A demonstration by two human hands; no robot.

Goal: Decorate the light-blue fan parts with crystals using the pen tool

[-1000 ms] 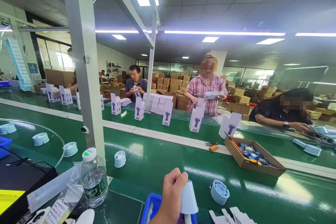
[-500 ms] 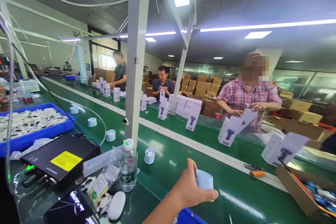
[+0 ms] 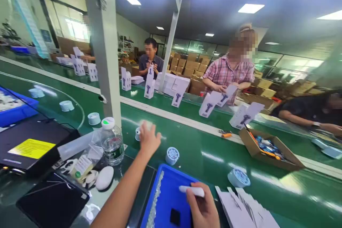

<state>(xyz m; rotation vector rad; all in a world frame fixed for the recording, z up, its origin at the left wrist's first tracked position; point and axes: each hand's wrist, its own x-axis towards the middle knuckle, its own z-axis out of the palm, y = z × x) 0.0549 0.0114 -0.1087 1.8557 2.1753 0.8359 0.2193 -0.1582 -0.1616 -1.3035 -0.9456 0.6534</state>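
Observation:
My left hand (image 3: pixel 149 139) reaches over the green belt, fingers apart and somewhat blurred. Just beside its fingertips sits a light-blue round plastic part (image 3: pixel 137 134), partly covered by the hand. Another light-blue round part (image 3: pixel 172 155) with a spoked top rests closer to me, and a third such part (image 3: pixel 239 178) lies tilted to the right. Over a blue tray (image 3: pixel 167 174), my right hand (image 3: pixel 203 205) grips a white rod-like piece (image 3: pixel 196 191) with a narrower left end. Inside the tray are a small black square (image 3: pixel 175 216) and clear bits along its left side.
A water bottle (image 3: pixel 112 146), a white mouse-shaped object (image 3: pixel 104 178) and a black box (image 3: pixel 34 149) stand at left. White flat cartons (image 3: pixel 243 206) lie at right. A cardboard box (image 3: pixel 269 149) holds blue items. A post (image 3: pixel 104 42) rises ahead; co-workers handle printed boxes (image 3: pixel 210 105) across the belt.
My view has turned right and down. My left hand has let go of the light-blue part it held and moved left. My right hand with the white piece has come into view.

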